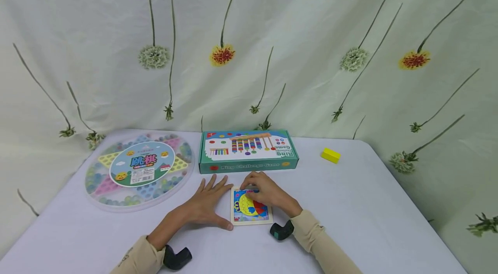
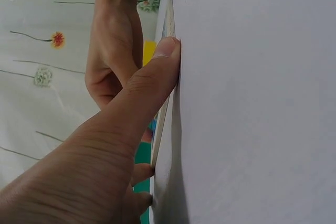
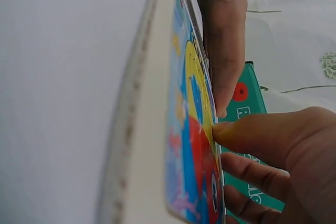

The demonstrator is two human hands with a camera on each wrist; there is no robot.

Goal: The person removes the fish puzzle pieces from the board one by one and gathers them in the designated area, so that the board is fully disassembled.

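Note:
A square wooden jigsaw puzzle (image 1: 252,215) with a yellow and red fish picture lies flat on the white table. My left hand (image 1: 206,204) rests spread at its left side; the thumb (image 2: 167,51) touches the board's near left corner, and the fingers reach toward the far left one. Over the puzzle's upper part is my right hand (image 1: 268,189), fingers bent toward the far edge. Its thumb (image 3: 227,132) presses on the picture, and the other fingers show beyond the board in the right wrist view. No loose piece is visible in either hand.
A green Ring Challenge Game box (image 1: 249,166) lies just behind the puzzle. To the left is a round, clear-lidded Chinese checkers set (image 1: 101,198). A yellow block (image 1: 330,155) sits at the back right. A flower-printed cloth (image 1: 311,27) hangs behind the table.

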